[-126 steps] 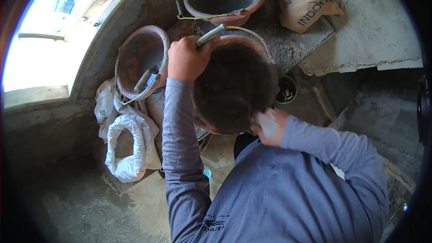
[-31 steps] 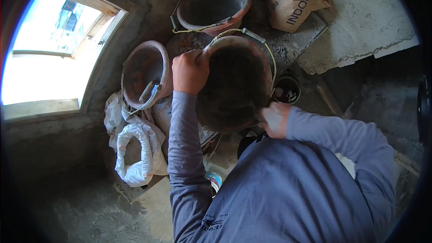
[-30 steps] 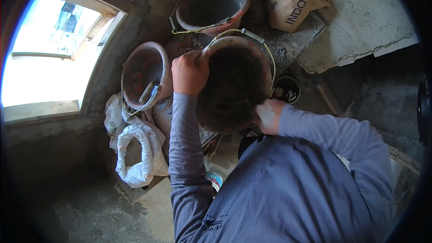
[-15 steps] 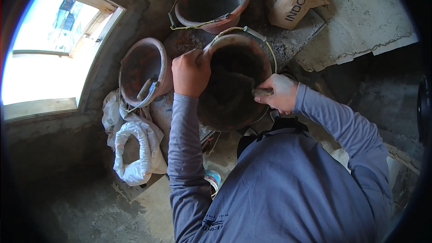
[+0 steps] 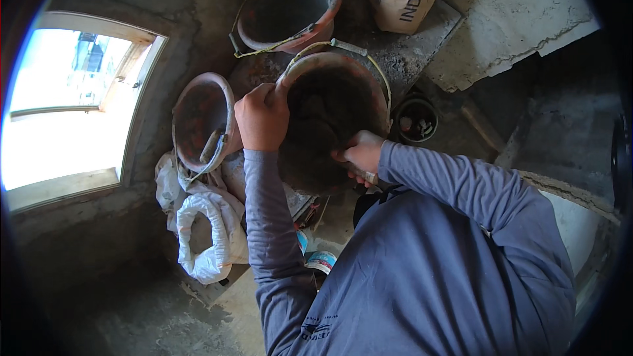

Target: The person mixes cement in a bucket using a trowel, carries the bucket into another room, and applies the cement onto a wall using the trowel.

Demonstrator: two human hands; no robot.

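In the middle, my left hand [image 5: 262,117] grips the upper left rim of a worn terracotta-coloured bucket [image 5: 323,60], whose wire handle with a pale grip arches over the top. Inside is dark grey material with an indistinct surface. My right hand [image 5: 359,157] is closed on the handle of a trowel [image 5: 362,175] in the bucket's lower right part; its blade is hard to make out in the dark material. Left of this bucket, a similar bucket [image 5: 191,92] holds another tool with a worn handle [image 5: 210,148].
Another bucket [image 5: 283,10] stands behind, beside a paper sack [image 5: 403,6]. White woven sacks [image 5: 204,257] lie left, below an open window [image 5: 79,145]. A small dark pail [image 5: 415,118] with items sits right of my bucket, near a pale concrete ledge [image 5: 514,39] and plank [image 5: 481,125].
My right hand has moved leftward, further into the bucket, with the trowel. My left hand went from the handle grip earlier down to the rim and stays there. The view has shifted slightly.
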